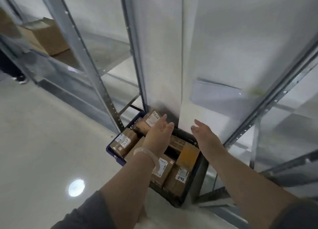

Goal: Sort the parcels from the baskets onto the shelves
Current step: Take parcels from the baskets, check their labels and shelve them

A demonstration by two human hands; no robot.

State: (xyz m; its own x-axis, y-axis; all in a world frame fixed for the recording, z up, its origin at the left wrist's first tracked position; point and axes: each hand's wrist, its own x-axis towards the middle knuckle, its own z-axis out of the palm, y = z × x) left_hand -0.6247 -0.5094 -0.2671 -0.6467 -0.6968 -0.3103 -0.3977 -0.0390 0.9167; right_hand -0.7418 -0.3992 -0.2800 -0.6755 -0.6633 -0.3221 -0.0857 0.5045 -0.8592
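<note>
parcels point(163, 167) lie in basket point(114, 155) beneath empty hands point(180, 130).

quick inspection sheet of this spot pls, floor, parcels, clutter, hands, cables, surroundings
surface: pale glossy floor, with a round light glare on it.
job's things: dark basket on the floor at the foot of the shelves, filled with brown parcels bearing labels.
clutter: nothing seen.
hands: left hand and right hand both open and empty above the basket, no grip yet; pale bracelet on the left wrist.
cables: nothing seen.
surroundings: cardboard box on a left shelf; flat pale packet on the right; someone's shoes far left.
</note>
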